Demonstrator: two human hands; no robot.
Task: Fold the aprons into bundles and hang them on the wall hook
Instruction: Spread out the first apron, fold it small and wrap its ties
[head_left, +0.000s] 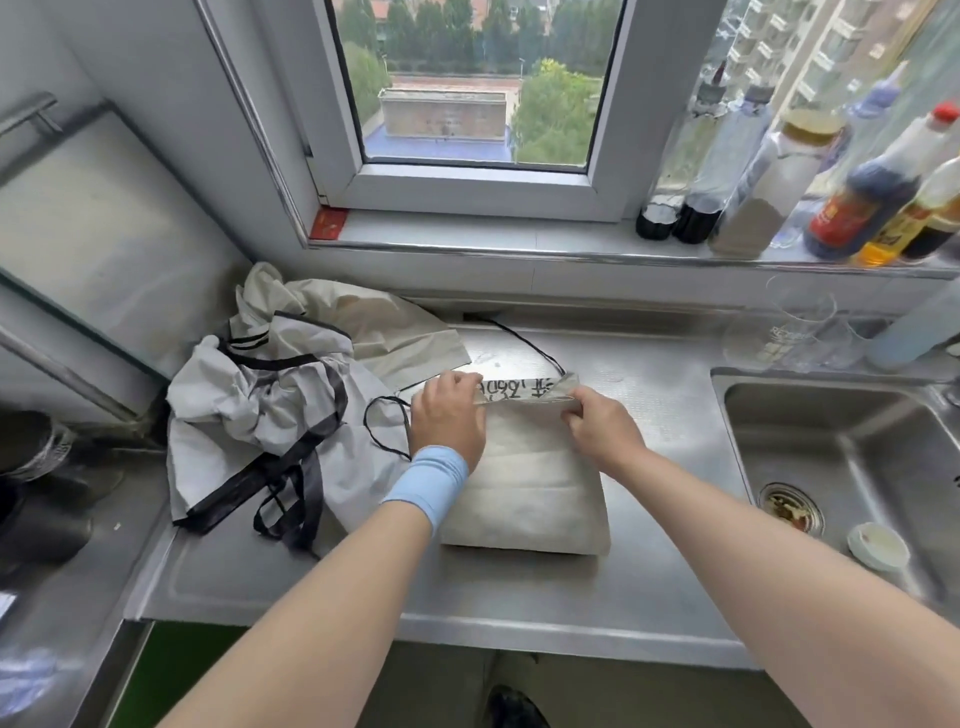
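A beige apron (535, 488) lies folded into a flat rectangle on the steel counter (660, 571). Black print shows on its far flap, and a thin black cord runs off behind it. My left hand (448, 420), with a blue wristband, grips the flap's left end. My right hand (601, 422) pinches the flap's right end. To the left lies a crumpled white apron with black straps (265, 410), and behind it a beige apron (384, 322) in a loose heap. No wall hook is visible.
A steel sink (852, 457) with a drain and a small white dish (878, 545) is at the right. Several bottles (862, 208) line the window sill. Glassware (795, 332) stands behind the sink. A dark pot (36, 447) sits at the far left.
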